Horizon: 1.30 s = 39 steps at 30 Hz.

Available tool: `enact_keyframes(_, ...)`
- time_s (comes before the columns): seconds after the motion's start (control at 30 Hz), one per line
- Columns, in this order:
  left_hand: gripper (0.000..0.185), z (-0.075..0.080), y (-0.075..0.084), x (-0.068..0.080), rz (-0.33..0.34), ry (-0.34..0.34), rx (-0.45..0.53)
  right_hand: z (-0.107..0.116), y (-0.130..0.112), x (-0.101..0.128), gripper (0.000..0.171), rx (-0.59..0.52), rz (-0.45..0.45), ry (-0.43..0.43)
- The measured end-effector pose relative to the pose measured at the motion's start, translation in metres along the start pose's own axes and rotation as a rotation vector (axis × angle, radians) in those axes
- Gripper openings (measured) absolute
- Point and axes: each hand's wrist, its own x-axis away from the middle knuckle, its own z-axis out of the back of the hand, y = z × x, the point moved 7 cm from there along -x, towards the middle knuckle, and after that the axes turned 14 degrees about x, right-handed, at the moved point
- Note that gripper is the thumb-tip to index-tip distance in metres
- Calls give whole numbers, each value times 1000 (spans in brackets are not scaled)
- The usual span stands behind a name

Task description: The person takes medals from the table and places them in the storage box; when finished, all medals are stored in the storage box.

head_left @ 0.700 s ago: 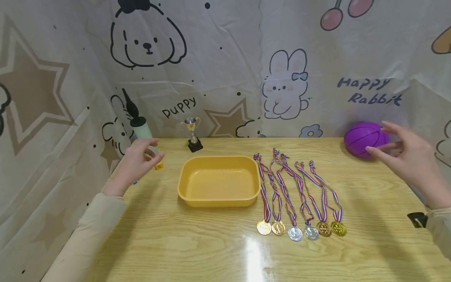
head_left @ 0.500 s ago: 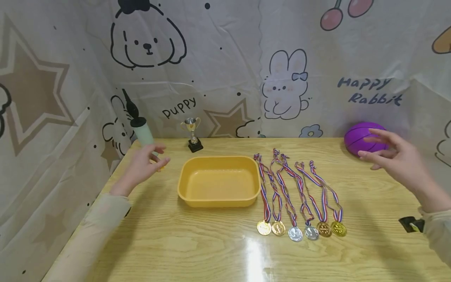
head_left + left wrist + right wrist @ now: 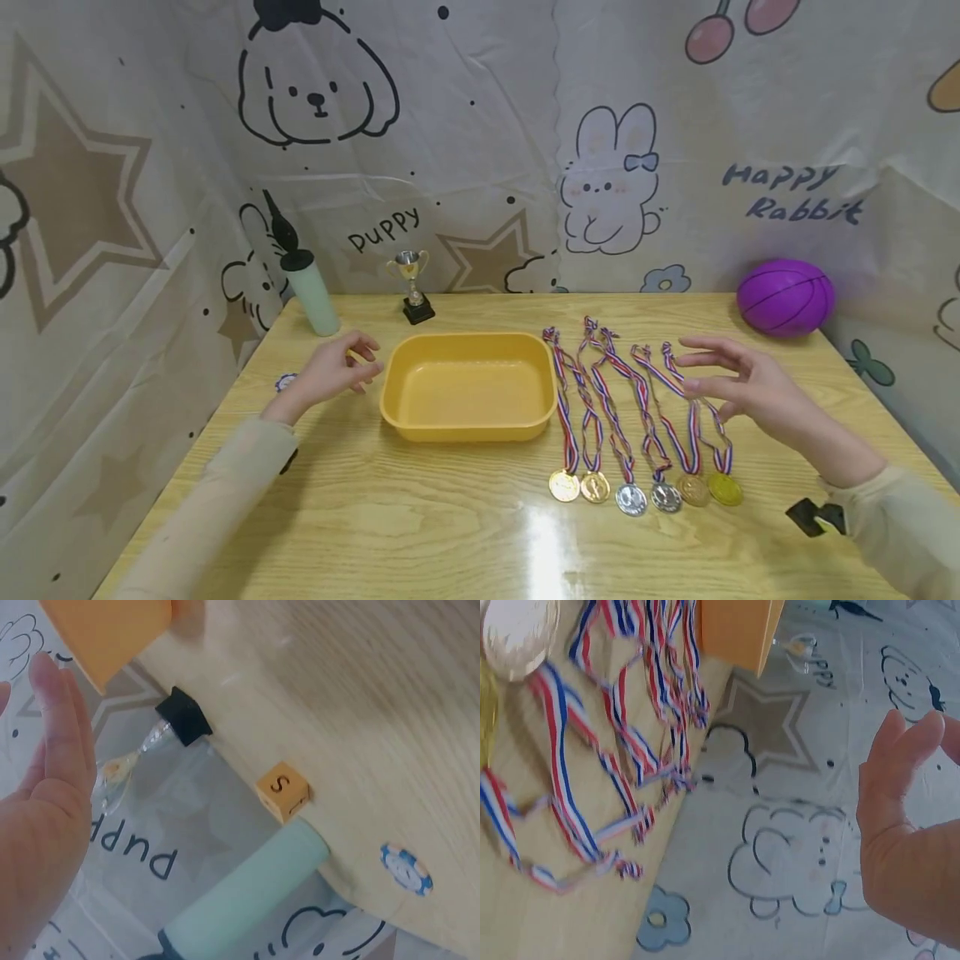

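My left hand [image 3: 335, 368] hovers at the left end of a yellow plastic tub [image 3: 468, 434], fingers loosely bent and holding nothing. Over the ribbons of the rightmost medals my right hand [image 3: 742, 383] hangs in the air, also holding nothing, its thumb apart from the fingers. Several medals lie in a row right of the tub, gold, silver and bronze in colour. Among them are a silver medal [image 3: 631, 500] and a yellow-gold medal [image 3: 725, 489]. Their red, white and blue ribbons [image 3: 573, 400] stretch toward the back. In the left wrist view, a letter cube [image 3: 283, 791] shows.
Behind the tub stands a small trophy cup [image 3: 413, 287]. A pale green pump bottle [image 3: 313, 293] is at the back left, a blue and white poker chip [image 3: 406, 868] near it. A purple ball [image 3: 786, 297] sits at the back right. Printed cloth [image 3: 480, 150] hangs behind the table.
My right hand has moved left, from in front of the purple ball to above the medal ribbons. My left hand has come right and slightly down, close to the tub.
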Motion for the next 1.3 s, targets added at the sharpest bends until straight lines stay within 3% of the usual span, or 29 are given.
enact_keyframes(0.2,38,-8,-5,-2,62,-24,-11,-46,-1,-5,50,-172,-55,-169)
enact_keyframes(0.37,39,-12,-8,-3,86,-43,7,-85,4,-6,67,-198,-110,-271)
enact_keyframes(0.57,36,-16,-12,-4,95,-45,14,-117,7,-4,68,-264,-142,-344)
enact_keyframes(0.8,34,-20,-11,-6,88,-46,3,-142,13,-1,66,-275,-165,-372)
enact_keyframes(1.1,33,-22,-13,-5,87,-55,-1,-156,12,-2,63,-209,-112,-351)
enact_keyframes(1.3,36,-23,-15,-5,88,-54,-7,-163,9,-3,63,-181,-135,-338)
